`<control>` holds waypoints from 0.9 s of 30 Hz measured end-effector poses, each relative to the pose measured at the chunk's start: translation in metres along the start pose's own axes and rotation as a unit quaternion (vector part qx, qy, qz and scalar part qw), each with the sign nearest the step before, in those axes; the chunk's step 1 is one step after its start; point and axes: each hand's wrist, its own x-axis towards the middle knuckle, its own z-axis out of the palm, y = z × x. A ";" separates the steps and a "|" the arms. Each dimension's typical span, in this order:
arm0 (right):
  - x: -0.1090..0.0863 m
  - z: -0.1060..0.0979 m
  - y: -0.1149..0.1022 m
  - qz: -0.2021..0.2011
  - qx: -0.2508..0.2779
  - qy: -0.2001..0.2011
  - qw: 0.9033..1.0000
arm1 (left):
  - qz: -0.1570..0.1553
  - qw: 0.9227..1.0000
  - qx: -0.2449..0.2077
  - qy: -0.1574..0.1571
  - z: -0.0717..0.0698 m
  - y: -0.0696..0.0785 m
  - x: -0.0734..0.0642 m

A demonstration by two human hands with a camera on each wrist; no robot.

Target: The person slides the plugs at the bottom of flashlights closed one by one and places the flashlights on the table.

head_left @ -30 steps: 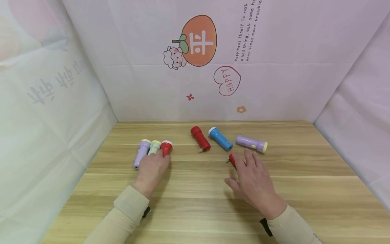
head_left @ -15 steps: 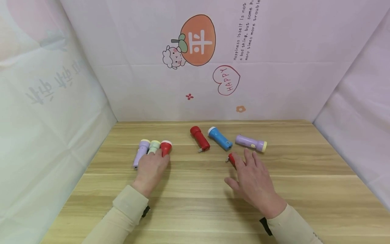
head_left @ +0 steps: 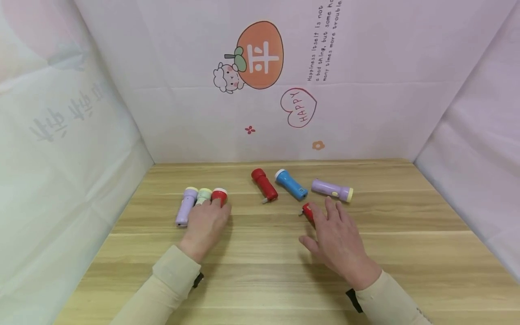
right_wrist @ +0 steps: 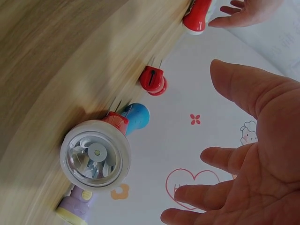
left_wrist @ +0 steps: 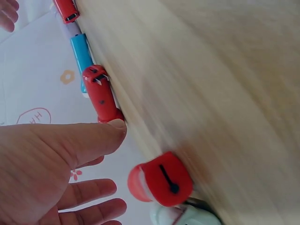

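My left hand (head_left: 207,228) hovers over a red flashlight (head_left: 220,194) in the head view. From the left wrist, that flashlight's red rear end (left_wrist: 168,180) stands apart from the extended thumb and fingers. To its left lie a pale green flashlight (head_left: 204,195), partly hidden by the hand, and a purple flashlight (head_left: 187,207), in a row. On the other side my right hand (head_left: 339,239) spreads above a second red flashlight (head_left: 308,211), mostly covered by it. In the right wrist view its clear lens (right_wrist: 96,154) faces the palm, with fingers apart from it.
Toward the back of the wooden table (head_left: 260,280) lie another red flashlight (head_left: 265,184) with prongs out, a blue flashlight (head_left: 291,184) and a second purple flashlight (head_left: 332,189). A printed white cloth (head_left: 183,122) walls the table behind and on both sides.
My left hand has shifted slightly right, covering more of the red flashlight. The right hand holds its place. The head view has turned a little, and the flashlights lie as before.
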 end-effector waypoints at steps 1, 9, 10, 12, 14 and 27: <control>0.000 0.000 0.000 0.001 0.000 0.000 1.000 | 0.002 1.000 -0.004 0.004 0.000 0.001 0.002; -0.001 0.000 0.003 0.004 -0.002 0.001 1.000 | 0.023 0.998 -0.062 0.003 0.000 0.010 0.019; -0.001 0.000 0.003 0.004 -0.001 0.001 1.000 | 0.025 0.998 -0.065 0.003 0.000 0.011 0.021; -0.002 0.000 0.004 0.004 -0.001 0.003 1.000 | 0.030 0.997 -0.069 0.004 0.001 0.013 0.024; -0.002 0.000 0.005 0.003 -0.002 0.005 1.000 | 0.036 0.997 -0.073 0.005 0.001 0.016 0.028; -0.002 0.002 0.008 0.006 0.004 0.008 1.000 | 0.065 0.995 -0.069 -0.021 0.008 0.032 0.061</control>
